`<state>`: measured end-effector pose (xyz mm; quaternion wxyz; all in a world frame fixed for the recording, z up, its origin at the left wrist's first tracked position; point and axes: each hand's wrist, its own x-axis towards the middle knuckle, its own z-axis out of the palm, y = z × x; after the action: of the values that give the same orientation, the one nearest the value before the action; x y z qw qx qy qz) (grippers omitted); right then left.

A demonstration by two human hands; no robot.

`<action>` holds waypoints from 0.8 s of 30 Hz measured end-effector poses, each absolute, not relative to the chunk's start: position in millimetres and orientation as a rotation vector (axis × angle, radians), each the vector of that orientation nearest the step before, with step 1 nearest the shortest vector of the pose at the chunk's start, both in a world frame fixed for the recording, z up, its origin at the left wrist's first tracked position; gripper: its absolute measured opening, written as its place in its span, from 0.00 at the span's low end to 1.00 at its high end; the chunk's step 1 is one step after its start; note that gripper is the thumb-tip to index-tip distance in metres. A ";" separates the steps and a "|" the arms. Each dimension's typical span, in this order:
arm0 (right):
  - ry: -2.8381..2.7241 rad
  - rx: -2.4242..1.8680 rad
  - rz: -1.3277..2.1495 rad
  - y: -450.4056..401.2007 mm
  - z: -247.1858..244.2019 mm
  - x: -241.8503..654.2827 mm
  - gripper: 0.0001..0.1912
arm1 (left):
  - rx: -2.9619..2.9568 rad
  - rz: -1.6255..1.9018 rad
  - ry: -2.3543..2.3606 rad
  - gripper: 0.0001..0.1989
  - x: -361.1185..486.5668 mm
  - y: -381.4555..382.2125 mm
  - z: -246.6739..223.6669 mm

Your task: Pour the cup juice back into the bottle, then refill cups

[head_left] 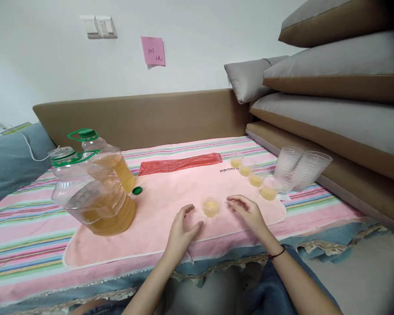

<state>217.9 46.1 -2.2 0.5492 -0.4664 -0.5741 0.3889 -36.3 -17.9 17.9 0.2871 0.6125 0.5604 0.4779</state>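
A small clear plastic cup (210,207) with yellow liquid in it stands upright on the pink towel (164,192). On its left, my left hand (184,229) is open, thumb and fingers apart, not touching it. My right hand (246,212) is on the cup's other side, fingers spread and holding nothing. Farther right, several similar cups (256,179) with yellow liquid form a slanting row. At the left stands a large open jug (101,210) partly filled with amber liquid, and its green cap (137,190) seems to lie beside it.
Behind the open jug is a second jug (121,168) with its green cap on. A folded red plastic bag (180,163) lies at the back of the towel. Stacks of clear cups (290,168) stand at the right, near piled grey and brown cushions (335,87).
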 end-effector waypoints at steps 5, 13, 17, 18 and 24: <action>-1.478 -1.100 0.979 37.1 5.8 202.8 0.13 | 1.481 1.268 1.390 0.33 6.3 19.8 4.0; -1.461 -1.075 1.000 39.7 7.7 202.7 0.11 | 1.459 1.294 1.443 0.28 24.0 37.2 -3.0; -1.462 -1.051 1.024 38.2 8.3 202.0 0.10 | 1.448 1.299 1.443 0.26 25.5 39.2 0.1; -1.463 -1.051 1.026 37.7 9.0 202.3 0.10 | 1.443 1.301 1.443 0.25 26.2 40.1 2.0; -1.428 -1.127 0.953 39.7 13.4 213.9 0.10 | 1.427 1.324 1.429 0.24 41.6 65.3 22.3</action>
<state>213.9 39.7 13.4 0.5175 -0.4697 -0.5950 0.3969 41.6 65.3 22.3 0.3553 0.5523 0.5532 0.5126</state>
